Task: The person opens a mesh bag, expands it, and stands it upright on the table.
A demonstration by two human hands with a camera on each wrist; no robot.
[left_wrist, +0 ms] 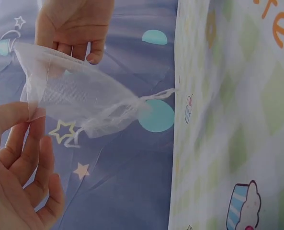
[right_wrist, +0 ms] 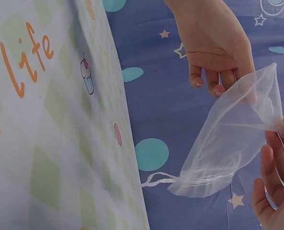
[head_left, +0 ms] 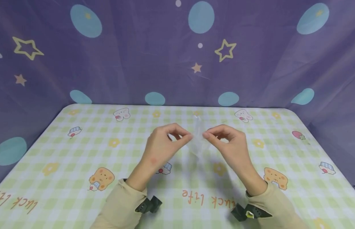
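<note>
A sheer white drawstring bag point(head_left: 198, 138) hangs above the table between the two hands. My left hand point(head_left: 164, 143) pinches one side of it between thumb and index finger, while my right hand point(head_left: 232, 144) pinches the opposite side the same way. Through the thin mesh of the bag point(left_wrist: 79, 91) the left wrist view shows the backdrop, with no contents visible. Its gathered end, with white cords point(right_wrist: 158, 178) trailing out, points towards the table in both wrist views. The other fingers of the left hand point(left_wrist: 29, 172) are spread loosely below the pinch.
A green-and-white checked tablecloth point(head_left: 137, 152) with printed cartoon figures covers the table. Behind the table hangs a purple curtain point(head_left: 154, 57) with stars and teal spots. Dark devices point(head_left: 149, 204) are strapped at both sleeve cuffs.
</note>
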